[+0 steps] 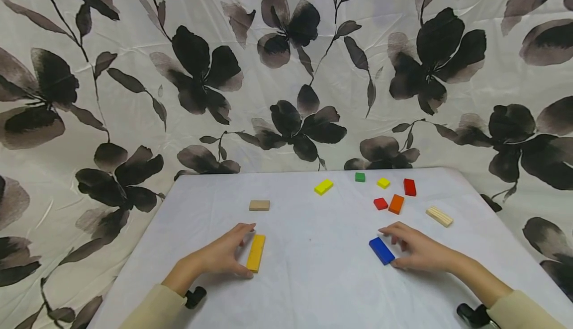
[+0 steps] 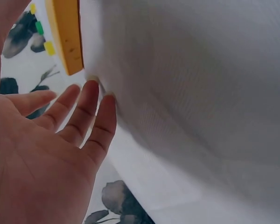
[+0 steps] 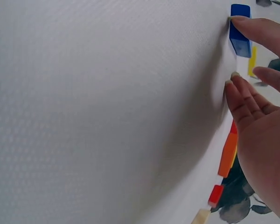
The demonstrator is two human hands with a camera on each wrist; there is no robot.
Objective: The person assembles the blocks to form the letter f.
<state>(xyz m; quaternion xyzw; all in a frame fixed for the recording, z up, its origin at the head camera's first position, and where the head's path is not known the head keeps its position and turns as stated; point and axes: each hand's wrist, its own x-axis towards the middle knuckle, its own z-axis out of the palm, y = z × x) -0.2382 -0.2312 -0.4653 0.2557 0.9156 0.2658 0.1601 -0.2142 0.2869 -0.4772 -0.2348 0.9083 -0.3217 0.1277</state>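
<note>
On the left of the white table, my left hand (image 1: pixel 221 252) is spread around a long yellow-orange block (image 1: pixel 256 253). Its thumb lies by the near end and the index finger beyond the far end; in the left wrist view the fingers (image 2: pixel 87 109) stand apart from the block. My right hand (image 1: pixel 418 249) curves loosely about a blue block (image 1: pixel 382 251). The thumb overlaps one end of the blue block in the right wrist view, but I cannot tell how firmly it touches. The other fingers (image 3: pixel 242 100) stay off it, fingertips near the cloth.
Beyond my left hand lies a tan block (image 1: pixel 259 205). Toward the back right are yellow (image 1: pixel 324 186), green (image 1: pixel 360 177), small yellow (image 1: pixel 383 183), red (image 1: pixel 409 187), small red (image 1: pixel 380 204) and orange (image 1: pixel 396 204) blocks. A ribbed pale block (image 1: pixel 439 216) sits right. Floral cloth (image 1: pixel 286 70) hangs behind.
</note>
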